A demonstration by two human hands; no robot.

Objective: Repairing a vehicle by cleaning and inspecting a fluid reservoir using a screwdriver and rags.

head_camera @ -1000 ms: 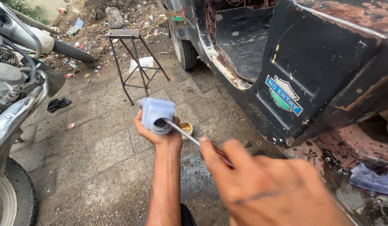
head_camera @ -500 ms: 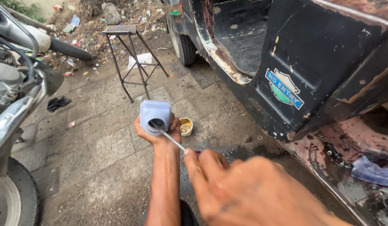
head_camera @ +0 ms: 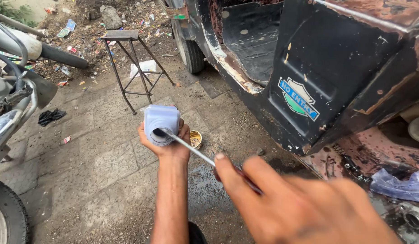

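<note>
My left hand (head_camera: 166,143) is clenched around a pale blue container (head_camera: 161,123); my right hand (head_camera: 295,208) grips a thin metal rod (head_camera: 191,148) entering its mouth.

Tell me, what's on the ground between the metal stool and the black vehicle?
In the head view, only bare paving lies between the metal stool and the black vehicle.

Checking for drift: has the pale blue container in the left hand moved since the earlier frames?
Cannot tell. The container keeps nearly the same spot relative to the small tin on the ground behind it; small offsets could be head-camera motion.
</note>
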